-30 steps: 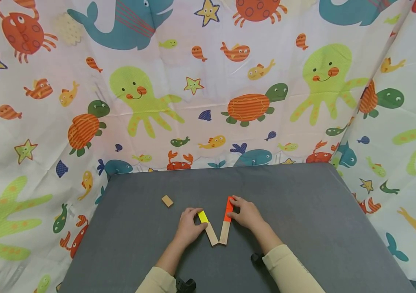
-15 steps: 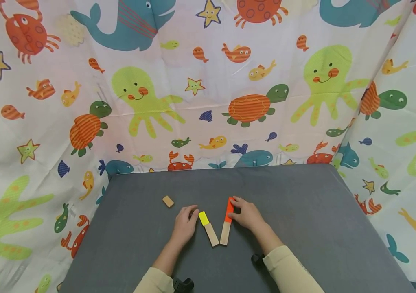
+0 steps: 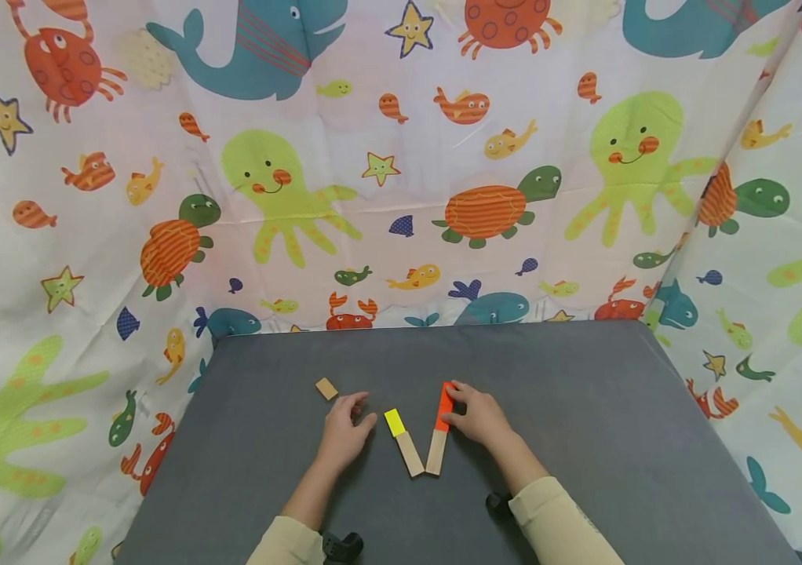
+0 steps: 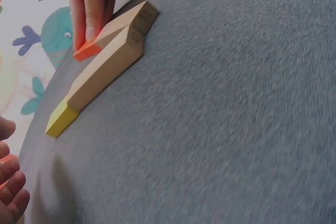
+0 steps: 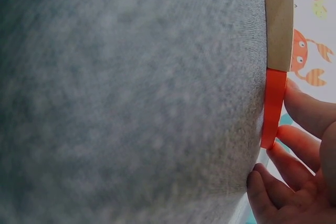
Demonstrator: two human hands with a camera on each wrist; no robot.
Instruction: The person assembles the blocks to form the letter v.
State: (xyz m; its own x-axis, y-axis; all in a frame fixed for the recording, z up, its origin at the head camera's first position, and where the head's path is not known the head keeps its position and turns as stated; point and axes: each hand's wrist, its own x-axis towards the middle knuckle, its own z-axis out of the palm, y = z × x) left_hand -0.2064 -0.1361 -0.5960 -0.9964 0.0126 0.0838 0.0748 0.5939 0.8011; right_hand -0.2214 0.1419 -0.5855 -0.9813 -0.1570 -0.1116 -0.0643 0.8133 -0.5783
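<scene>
Two plain wooden blocks, a left one [image 3: 411, 455] and a right one [image 3: 435, 453], form a V on the table, their near ends together. A yellow block [image 3: 395, 422] continues the left arm of the V at its far end. At the far end of the right arm lies an orange block [image 5: 274, 108], which my right hand [image 3: 480, 416] holds by thumb and fingertips. My left hand [image 3: 344, 435] holds nothing; its fingers are loosely bent, left of the yellow block. Just beyond its fingers lies a small wooden block [image 3: 326, 389].
A grey cloth-covered table [image 3: 585, 439] carries the blocks. Behind and beside it hangs a white curtain [image 3: 366, 220] printed with sea animals. Dark wrist-worn devices, such as the left one [image 3: 342, 548], sit low under both forearms.
My left hand has let go of the yellow block and moved left, toward the small wooden block. My right hand stays on the orange block. The head view has shifted slightly.
</scene>
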